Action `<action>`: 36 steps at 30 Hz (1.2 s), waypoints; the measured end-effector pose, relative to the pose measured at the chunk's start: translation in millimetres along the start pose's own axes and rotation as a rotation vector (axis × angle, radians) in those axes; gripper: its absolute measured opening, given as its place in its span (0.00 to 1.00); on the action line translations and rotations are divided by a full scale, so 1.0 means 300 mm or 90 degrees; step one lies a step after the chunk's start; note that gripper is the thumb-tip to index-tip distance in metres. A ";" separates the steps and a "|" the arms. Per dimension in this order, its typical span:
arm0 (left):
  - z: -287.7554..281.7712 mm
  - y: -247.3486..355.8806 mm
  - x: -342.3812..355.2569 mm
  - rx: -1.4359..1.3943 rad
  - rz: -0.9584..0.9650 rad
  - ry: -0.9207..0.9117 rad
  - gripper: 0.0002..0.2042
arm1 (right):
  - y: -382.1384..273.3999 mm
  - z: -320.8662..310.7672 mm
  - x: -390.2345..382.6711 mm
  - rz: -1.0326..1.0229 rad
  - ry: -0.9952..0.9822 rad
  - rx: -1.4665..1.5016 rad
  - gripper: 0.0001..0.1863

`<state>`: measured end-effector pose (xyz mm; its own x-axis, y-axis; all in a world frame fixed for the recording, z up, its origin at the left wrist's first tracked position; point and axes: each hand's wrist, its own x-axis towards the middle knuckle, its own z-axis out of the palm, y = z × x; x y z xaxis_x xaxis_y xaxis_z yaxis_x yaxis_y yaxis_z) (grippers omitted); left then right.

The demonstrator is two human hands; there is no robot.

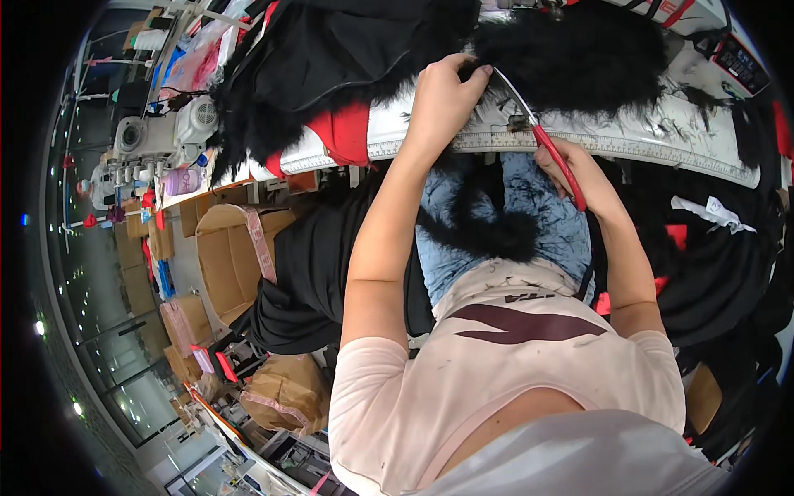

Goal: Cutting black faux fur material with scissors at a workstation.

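My right hand [576, 174] is wrapped round the red handles of a pair of scissors [556, 155]. Their long metal blades point up and left, with the tips close to my left thumb. My left hand [451, 93] is closed, thumb against fingers, at the edge of black fur; what lies inside the pinch is mostly hidden. To its left a black garment with fur trim [331, 58] spreads over the white table. A shaggy piece of black fur [579, 62] lies just right of the blades. More black fur [496, 231] rests across my lap.
Along the table's near edge runs a ruler strip [612, 142]. Red fabric [341, 136] hangs over it. A sewing machine [149, 132] stands at left, with a cardboard box [227, 256] below. Black cloth [719, 281] is heaped at right, and loose fluff [695, 99] dots the tabletop.
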<state>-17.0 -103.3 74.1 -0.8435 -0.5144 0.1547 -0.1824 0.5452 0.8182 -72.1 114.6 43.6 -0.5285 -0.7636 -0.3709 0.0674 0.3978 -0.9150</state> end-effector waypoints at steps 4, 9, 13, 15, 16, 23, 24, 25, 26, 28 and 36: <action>-0.014 0.034 -0.012 0.002 -0.012 -0.006 0.16 | 0.006 -0.004 0.014 0.027 0.003 -0.036 0.24; -0.012 0.037 -0.020 0.030 -0.021 -0.008 0.15 | 0.019 -0.001 0.015 0.014 0.012 -0.019 0.25; 0.001 0.030 -0.034 0.113 0.096 0.040 0.12 | -0.014 0.001 0.005 0.031 0.002 -0.044 0.26; 0.010 0.038 -0.046 0.187 0.161 0.071 0.10 | -0.020 0.001 0.002 0.010 0.005 -0.065 0.25; 0.014 0.047 -0.054 0.206 0.188 0.081 0.09 | -0.021 0.001 0.001 -0.010 0.008 -0.086 0.25; -0.002 0.046 -0.052 0.235 0.222 0.060 0.07 | -0.049 -0.004 -0.005 -0.052 0.042 -0.123 0.24; -0.004 0.044 -0.051 0.237 0.219 0.062 0.07 | -0.057 -0.006 -0.005 -0.045 0.046 -0.159 0.24; -0.004 0.042 -0.049 0.221 0.213 0.069 0.08 | -0.067 -0.007 -0.002 -0.041 0.049 -0.196 0.24; -0.003 0.040 -0.046 0.206 0.206 0.076 0.08 | -0.076 -0.012 -0.002 -0.046 0.042 -0.196 0.24; 0.010 0.029 -0.038 0.195 0.200 0.076 0.09 | -0.083 -0.023 -0.005 0.035 0.045 -0.160 0.24; -0.040 -0.013 -0.071 0.046 0.024 -0.033 0.12 | -0.044 -0.011 0.052 0.070 -0.140 0.139 0.30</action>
<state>8.0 -102.5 74.3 -0.8748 -0.4591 0.1549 -0.1846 0.6114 0.7695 -84.1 99.2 50.6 -0.3143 -0.8230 -0.4731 0.3066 0.3836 -0.8711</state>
